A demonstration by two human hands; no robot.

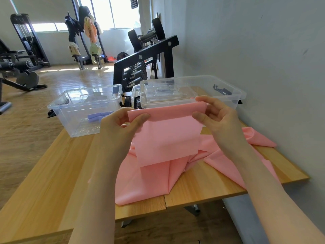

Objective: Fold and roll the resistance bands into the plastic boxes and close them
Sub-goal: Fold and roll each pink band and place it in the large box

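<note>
A wide pink resistance band [165, 138] is lifted above the wooden table [44, 182]. Its top edge is folded over and a flap hangs down in front. My left hand [121, 124] pinches the left corner of the fold, and my right hand [216, 113] pinches the right corner. The rest of the band lies crumpled on the table, trailing off to the right. An open clear plastic box [84, 110] at the back left holds a rolled purple band [96, 117]. A second clear box [191, 92] stands behind my hands, with clear lids lying inside it.
A grey wall runs along the table's right side. Behind the table a black dumbbell rack [146, 67] stands on the wooden gym floor, with exercise machines further back on the left. The table's front edge is near me.
</note>
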